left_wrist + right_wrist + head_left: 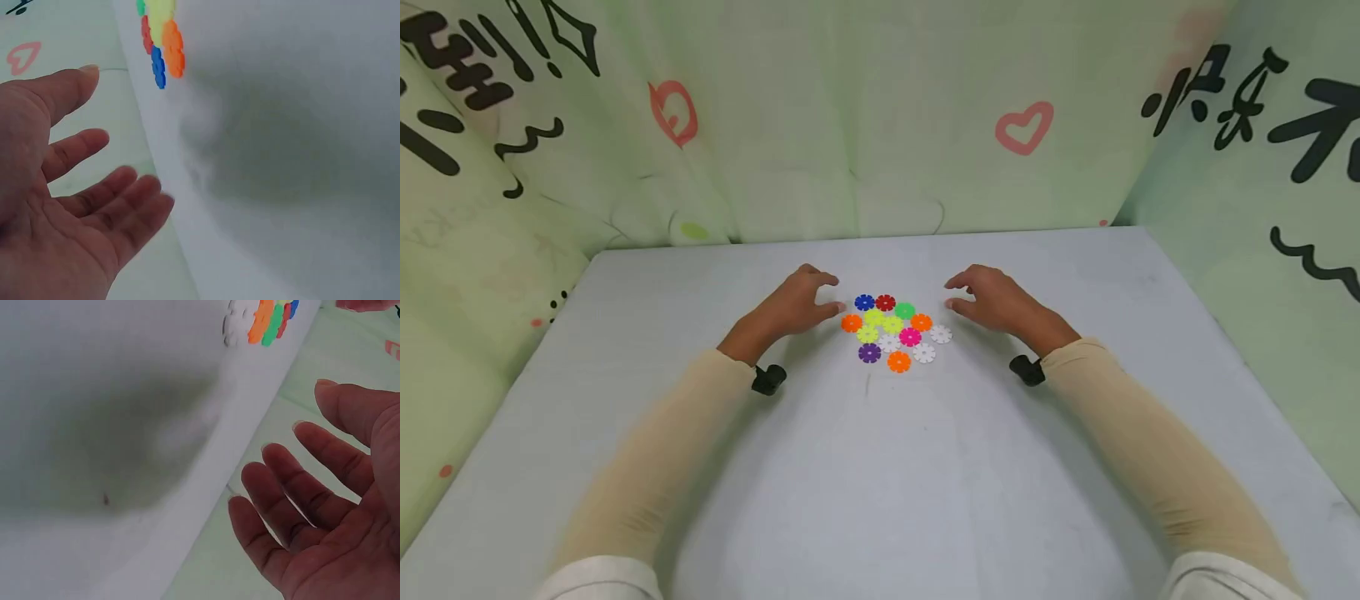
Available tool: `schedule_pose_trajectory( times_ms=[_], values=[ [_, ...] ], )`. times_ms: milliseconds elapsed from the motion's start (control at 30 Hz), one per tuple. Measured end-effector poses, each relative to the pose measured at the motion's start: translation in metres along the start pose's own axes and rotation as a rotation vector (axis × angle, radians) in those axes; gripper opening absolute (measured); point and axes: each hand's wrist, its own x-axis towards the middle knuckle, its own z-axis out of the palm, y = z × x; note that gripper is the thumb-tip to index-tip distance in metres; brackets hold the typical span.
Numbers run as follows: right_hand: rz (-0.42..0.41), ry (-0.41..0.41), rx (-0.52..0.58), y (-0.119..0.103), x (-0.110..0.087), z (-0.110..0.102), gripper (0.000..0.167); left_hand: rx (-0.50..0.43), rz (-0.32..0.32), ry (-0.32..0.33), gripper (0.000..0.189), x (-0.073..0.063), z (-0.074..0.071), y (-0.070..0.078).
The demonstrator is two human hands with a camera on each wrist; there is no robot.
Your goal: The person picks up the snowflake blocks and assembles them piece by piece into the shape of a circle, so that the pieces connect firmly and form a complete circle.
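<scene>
A loose group of small flower-shaped plastic discs with notched edges lies flat on the white table [880,483]. Among them are a blue disc [865,302], a red disc [885,302], a green disc [905,311], a purple disc [869,353], a pink disc [910,337], plus several orange, yellow and white ones. My left hand [793,302] hovers at the group's left side, nearest an orange disc [852,323], fingers relaxed and holding nothing. On the other side my right hand [992,298] hovers, nearest a white disc [941,334], its fingers loosely bent around empty air.
A pale green curtain [850,125] with hearts and black lettering hangs behind the table and along both sides. Each wrist wears a black device, one on the left [769,380] and one on the right [1027,370].
</scene>
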Motion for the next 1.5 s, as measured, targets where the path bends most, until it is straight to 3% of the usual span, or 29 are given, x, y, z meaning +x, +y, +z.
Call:
schedule_pose_trajectory(
  times_ms=[200,367,500,733,933,1100,1300,1500],
  values=[
    [-0.001,-0.009,0.155,-0.004,-0.003,0.01,0.033,-0.248,-0.047,-0.044,0.049,0.003,0.01,0.0],
    [0.013,-0.037,0.199,-0.002,-0.004,0.018,0.033,-0.391,-0.055,-0.041,0.044,0.001,0.02,0.001],
    [0.023,-0.074,0.21,-0.001,-0.005,0.023,0.035,-0.407,-0.041,-0.017,0.042,0.001,0.03,0.003],
    [-0.012,-0.111,0.166,-0.001,-0.007,0.031,0.034,-0.276,-0.074,-0.005,0.047,0.008,0.042,0.004],
    [0.004,-0.11,0.157,-0.003,-0.008,0.031,0.025,-0.204,-0.085,-0.028,0.037,0.009,0.044,0.008],
    [-0.004,-0.091,0.179,-0.002,-0.008,0.029,0.018,-0.191,-0.072,-0.009,0.03,0.008,0.043,0.009],
    [-0.014,-0.034,0.261,-0.004,-0.007,0.029,0.012,-0.27,-0.034,0.01,0.023,0.004,0.041,0.01],
    [-0.036,0.046,0.328,-0.009,-0.006,0.029,0.013,-0.517,-0.055,-0.019,0.027,-0.003,0.039,0.024]
  ],
)
